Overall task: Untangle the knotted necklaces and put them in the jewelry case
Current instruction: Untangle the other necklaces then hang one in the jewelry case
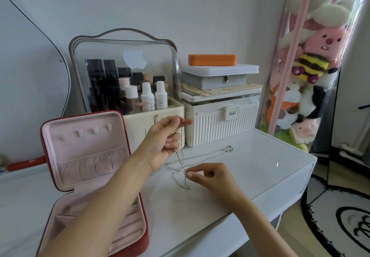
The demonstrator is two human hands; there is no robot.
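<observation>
My left hand (164, 136) is raised above the white table (260, 168) and pinches the upper end of a thin chain necklace (179, 156) that hangs down. My right hand (210, 174) rests low on the table and pinches the same tangle near a small pendant or ring. Another silver necklace (210, 153) lies stretched on the table toward its clasp at the right, crossing the held chain. The jewelry case (86, 156), red outside and pink inside, stands open at the left, lid upright; my left forearm covers part of its base.
Behind the hands stand a clear cosmetics organizer (128, 76) with bottles and a white ribbed storage box (222, 116) topped by a grey box and an orange case (212, 59). A tall bag of plush toys (308, 66) stands right. The table edge drops off at right.
</observation>
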